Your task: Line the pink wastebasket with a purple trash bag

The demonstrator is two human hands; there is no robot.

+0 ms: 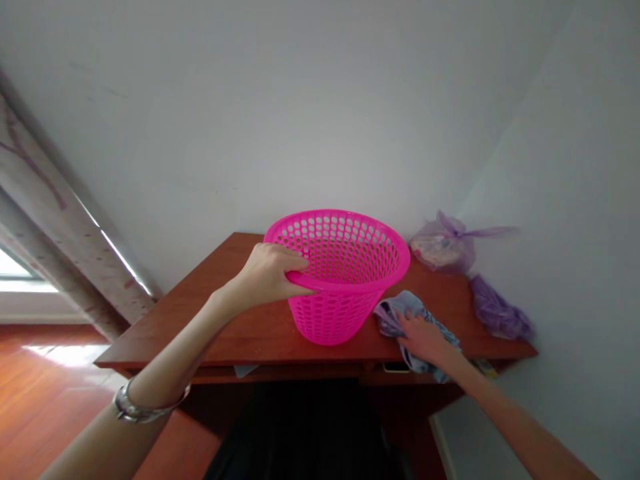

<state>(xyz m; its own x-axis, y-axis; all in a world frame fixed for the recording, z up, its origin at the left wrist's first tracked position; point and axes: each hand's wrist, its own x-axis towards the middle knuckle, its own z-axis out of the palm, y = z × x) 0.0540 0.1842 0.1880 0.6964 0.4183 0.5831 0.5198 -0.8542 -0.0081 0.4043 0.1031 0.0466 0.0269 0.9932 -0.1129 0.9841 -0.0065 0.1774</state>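
Observation:
A bright pink plastic laundry basket (327,320) with a perforated wall stands on the brown desk (240,333), tilted a little towards me. My left hand (270,273) is closed around its near-left rim, thumb outside and fingers over the edge. Inside, the visible part of the basket shows only its holed wall; the bottom is hidden. To its right lies a crumpled blue-grey and lilac cloth (437,327), partly hanging over the desk's front edge. My right hand (423,339) presses into this cloth, its fingers bent into the folds.
Two tied purple plastic bags, one with pale contents (443,250) and a darker one (500,312), lie at the desk's right by the wall. Below the desktop is an open shelf with a phone-like object (397,367). A patterned curtain (65,220) hangs at left.

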